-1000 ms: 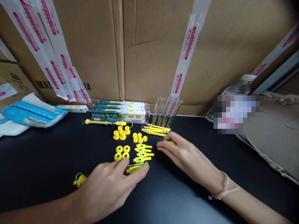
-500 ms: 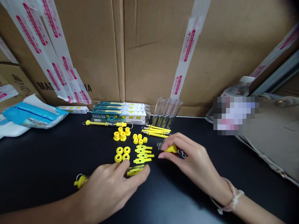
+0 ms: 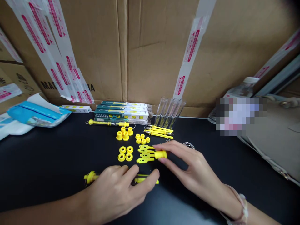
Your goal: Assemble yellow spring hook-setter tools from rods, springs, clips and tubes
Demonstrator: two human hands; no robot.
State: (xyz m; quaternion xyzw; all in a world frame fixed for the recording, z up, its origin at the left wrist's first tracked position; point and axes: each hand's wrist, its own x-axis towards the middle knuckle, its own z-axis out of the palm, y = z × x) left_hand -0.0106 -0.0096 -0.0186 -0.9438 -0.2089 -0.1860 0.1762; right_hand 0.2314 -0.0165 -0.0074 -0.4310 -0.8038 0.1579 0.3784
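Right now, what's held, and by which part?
Left hand: a slim clear tube with yellow plastic fittings, gripped around its middle. Right hand: a short yellow flanged plastic plug, pinched by its sides between thumb and finger.

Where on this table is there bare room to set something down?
The table is bare between the blue packet and left hand, and between the right hand and bag. Crowded: yellow parts between the boxes and left hand.

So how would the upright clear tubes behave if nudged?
Likely to tip: the tubes stand tall and narrow on the black table. Once down, they'd probably roll, as their sides look round. They seem stiff and light, being straight and thin-walled; glass or plastic, I can't tell.
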